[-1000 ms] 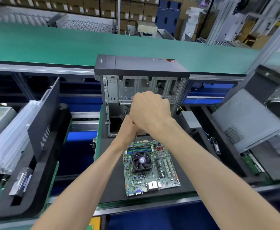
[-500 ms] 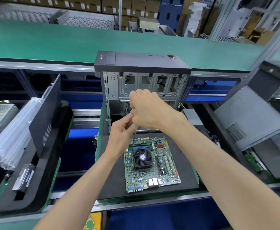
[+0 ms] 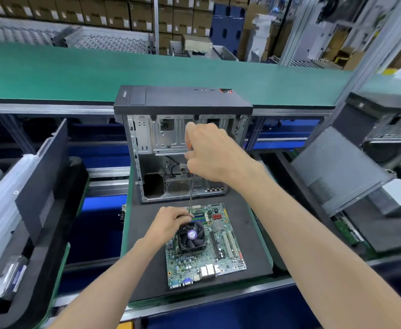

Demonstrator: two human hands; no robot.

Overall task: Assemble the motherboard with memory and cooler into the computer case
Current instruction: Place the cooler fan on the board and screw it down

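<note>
The green motherboard [image 3: 209, 260] lies flat on a black foam pad [image 3: 144, 264], with a black cooler fan [image 3: 191, 236] and memory sticks [image 3: 200, 216] mounted on it. Behind it stands the open computer case [image 3: 182, 148], its inside facing me. My right hand [image 3: 211, 153] grips the orange handle of a long screwdriver [image 3: 191, 193] in front of the case. The shaft runs down to the cooler's far left corner. There my left hand [image 3: 171, 220] pinches the shaft near its tip.
A green conveyor belt [image 3: 75, 74] runs behind the case. A black side panel [image 3: 42, 181] leans in the left tray. Another grey case [image 3: 342, 169] lies tilted on the right. Cardboard boxes are stacked at the back.
My left hand has dropped from beside my right hand down to the cooler's corner, along the screwdriver shaft. The camera view has tilted, bringing the motherboard lower in frame.
</note>
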